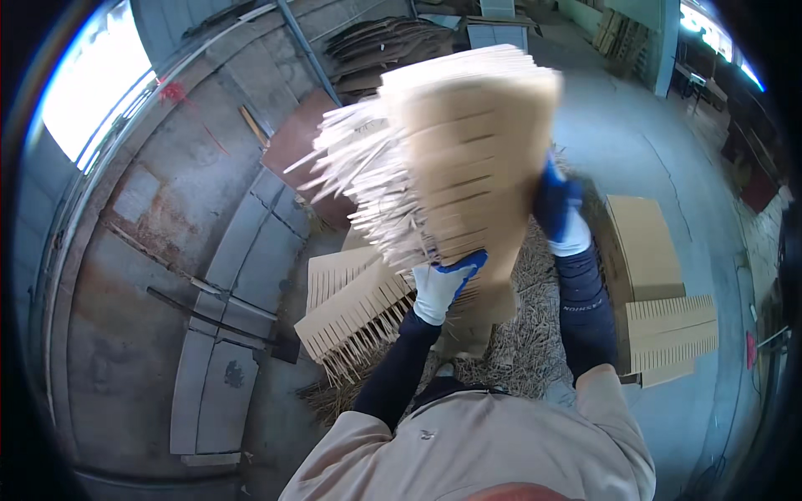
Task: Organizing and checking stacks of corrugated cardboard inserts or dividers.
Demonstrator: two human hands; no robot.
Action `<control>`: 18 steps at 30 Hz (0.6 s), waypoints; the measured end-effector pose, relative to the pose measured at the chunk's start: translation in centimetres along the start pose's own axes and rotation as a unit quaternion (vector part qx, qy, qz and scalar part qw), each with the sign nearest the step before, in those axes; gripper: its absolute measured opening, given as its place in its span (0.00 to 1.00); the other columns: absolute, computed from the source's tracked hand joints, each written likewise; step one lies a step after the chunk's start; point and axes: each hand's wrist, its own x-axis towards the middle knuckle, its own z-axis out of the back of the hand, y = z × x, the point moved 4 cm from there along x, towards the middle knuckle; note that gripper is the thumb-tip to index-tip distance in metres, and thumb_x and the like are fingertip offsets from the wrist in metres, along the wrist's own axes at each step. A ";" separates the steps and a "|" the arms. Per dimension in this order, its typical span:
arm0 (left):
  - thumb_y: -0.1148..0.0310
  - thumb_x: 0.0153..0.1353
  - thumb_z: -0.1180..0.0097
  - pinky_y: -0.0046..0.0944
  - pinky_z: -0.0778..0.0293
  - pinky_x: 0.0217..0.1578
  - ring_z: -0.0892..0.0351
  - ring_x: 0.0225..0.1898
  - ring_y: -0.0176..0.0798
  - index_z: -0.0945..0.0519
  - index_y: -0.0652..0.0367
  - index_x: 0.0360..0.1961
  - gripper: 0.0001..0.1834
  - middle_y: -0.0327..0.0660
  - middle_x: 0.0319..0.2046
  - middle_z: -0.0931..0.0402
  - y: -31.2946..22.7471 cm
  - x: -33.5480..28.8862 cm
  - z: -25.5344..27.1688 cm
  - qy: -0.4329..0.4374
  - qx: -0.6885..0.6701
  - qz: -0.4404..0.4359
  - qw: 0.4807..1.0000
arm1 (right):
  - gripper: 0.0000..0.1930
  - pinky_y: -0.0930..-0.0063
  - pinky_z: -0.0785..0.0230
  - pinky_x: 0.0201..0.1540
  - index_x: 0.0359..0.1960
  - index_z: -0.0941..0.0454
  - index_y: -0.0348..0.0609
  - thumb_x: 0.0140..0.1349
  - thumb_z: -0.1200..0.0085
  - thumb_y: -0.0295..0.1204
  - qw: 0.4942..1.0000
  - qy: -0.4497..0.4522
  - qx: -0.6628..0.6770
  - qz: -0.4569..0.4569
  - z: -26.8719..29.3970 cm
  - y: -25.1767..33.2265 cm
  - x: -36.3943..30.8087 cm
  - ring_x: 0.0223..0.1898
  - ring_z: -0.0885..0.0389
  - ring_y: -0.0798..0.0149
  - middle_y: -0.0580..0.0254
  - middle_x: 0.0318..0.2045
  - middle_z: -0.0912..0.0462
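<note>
A thick stack of slotted cardboard sheets (468,167) is held up in front of me, slightly blurred. Narrow strips fray out along its left side. My left hand (447,286), in a white and blue glove, grips the stack's lower left edge with the thumb across its face. At the right edge my right hand (561,210), gloved the same way, holds the stack; its fingers are partly hidden and blurred. Below and left of the stack, more slotted cardboard pieces (359,313) lie crosswise, with strips hanging from their edge.
Cardboard scraps (526,321) cover the floor around my feet. To the right stands a brown carton (647,242) with a slotted cardboard piece (672,330) against it. Flattened grey panels (230,376) lie along the left wall. Piled cardboard sheets (388,46) are at the back.
</note>
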 end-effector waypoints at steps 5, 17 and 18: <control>0.72 0.50 0.33 0.33 0.23 0.37 0.17 0.36 0.33 0.17 0.62 0.40 0.15 0.39 0.36 0.16 0.1 -0.6 0.0 -0.011 0.016 0.011 1.000 | 0.50 0.67 0.52 0.68 0.71 0.58 0.38 0.49 0.37 0.23 0.995 -0.014 -0.034 0.087 -2.7 0.8 0.0 0.68 0.46 0.62 0.59 0.67 0.44; 0.74 0.45 0.29 0.32 0.22 0.38 0.18 0.36 0.32 0.20 0.65 0.42 0.20 0.41 0.35 0.17 -2.1 0.2 -0.9 -0.055 -0.132 0.062 0.988 | 0.31 0.73 0.39 0.61 0.65 0.43 0.34 0.58 0.51 0.17 0.996 -0.023 0.083 -0.020 -0.6 -0.3 -1.6 0.59 0.32 0.68 0.58 0.58 0.30; 0.75 0.45 0.29 0.33 0.21 0.38 0.18 0.35 0.32 0.20 0.66 0.41 0.20 0.42 0.35 0.17 -1.9 0.3 -0.6 -0.057 -0.103 0.043 0.992 | 0.31 0.73 0.40 0.62 0.65 0.43 0.33 0.58 0.51 0.17 0.994 -0.042 0.097 -0.027 -1.2 0.5 -1.6 0.59 0.33 0.68 0.58 0.58 0.31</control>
